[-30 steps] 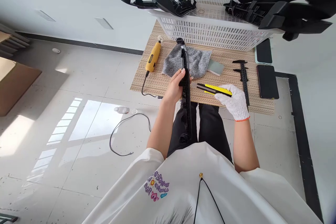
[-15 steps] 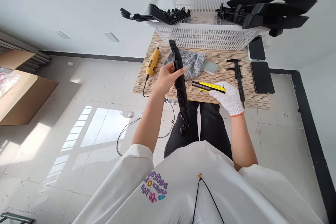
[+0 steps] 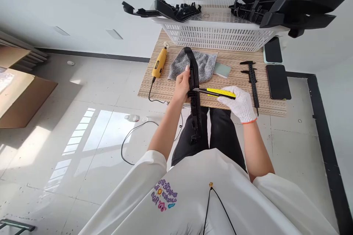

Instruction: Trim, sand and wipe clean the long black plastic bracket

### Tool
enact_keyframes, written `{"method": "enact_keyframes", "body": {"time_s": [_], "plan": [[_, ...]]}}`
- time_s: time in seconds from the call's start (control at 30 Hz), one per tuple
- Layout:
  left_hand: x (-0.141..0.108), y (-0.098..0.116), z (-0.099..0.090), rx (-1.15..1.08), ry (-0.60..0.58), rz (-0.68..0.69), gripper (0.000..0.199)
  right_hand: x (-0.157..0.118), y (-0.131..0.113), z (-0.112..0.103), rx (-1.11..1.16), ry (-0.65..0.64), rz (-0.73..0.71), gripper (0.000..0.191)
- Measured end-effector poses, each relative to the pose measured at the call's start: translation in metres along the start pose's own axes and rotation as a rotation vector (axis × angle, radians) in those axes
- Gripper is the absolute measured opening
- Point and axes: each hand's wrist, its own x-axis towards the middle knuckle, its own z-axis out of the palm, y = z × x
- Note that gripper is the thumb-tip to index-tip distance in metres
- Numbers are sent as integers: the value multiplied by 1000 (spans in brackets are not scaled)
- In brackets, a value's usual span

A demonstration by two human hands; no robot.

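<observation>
So, head view, the only one. The bare left hand (image 3: 182, 85) had a long black plastic trim piece (image 3: 195, 101) pinched between thumb and fingers. The piece stood out over the front edge of the wood-striped table (image 3: 234, 77), its far end in front of a grey cloth (image 3: 205, 68) and its near end above the lap. The right hand (image 3: 240, 103), in a white knit glove, was wrapped round a yellow-and-black utility knife (image 3: 220, 92), blade out and lined up with the piece. Couldn't tell whether it actually touched.

What bugged me: that blade pointed towards the ungloved hand. If it skipped off a rib, I reckon those bare fingers could get nicked. The near end didn't look propped on anything solid either, so a hard push might twist the piece or gouge it.

Headcount: one knife, one piece in hand, one cloth, one grey-green pad (image 3: 222, 69), one black caliper (image 3: 253, 82), one yellow rotary tool (image 3: 160, 62), plus two phones, one lying flat (image 3: 278, 82) and one nearer the basket (image 3: 273, 52). One white basket (image 3: 215, 33), with black parts at its left (image 3: 176, 11) and more bunched at its right (image 3: 275, 13); those overlapped too much to count.
</observation>
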Motion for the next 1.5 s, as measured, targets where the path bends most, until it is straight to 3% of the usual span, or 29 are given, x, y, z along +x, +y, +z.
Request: {"method": "enact_keyframes", "body": {"time_s": [0.1,0.23,0.33,0.47,0.57,0.7,0.8,0.93,1.03,1.37,1.5], "plan": [[0,-1,-3,-49,-30,-53,62,5,-2,5,34,129,12,34],[-3,2,-6,-78,-87,-71,59,9,-5,8,84,51,12,34],[-4,4,-6,-94,-93,-85,56,11,-5,8,89,134,42,36],[-4,0,-6,-91,-110,-57,58,14,-2,5,113,34,111,37],[-3,-4,-7,-65,-113,-23,58,13,-1,4,101,129,137,39],[-5,-7,-8,-1,-106,34,57,11,-3,4,92,30,111,37],[-6,-6,-8,13,-97,48,58,10,-5,3,64,105,105,37],[-6,-6,-7,18,-89,48,58,9,-4,2,54,35,103,37],[-6,-6,-7,39,-87,51,58,7,-2,2,61,96,103,39],[-10,-3,-5,68,-95,59,56,5,-1,1,52,25,83,38],[-10,-2,-5,58,-80,37,56,5,-2,0,50,84,101,40]]}}
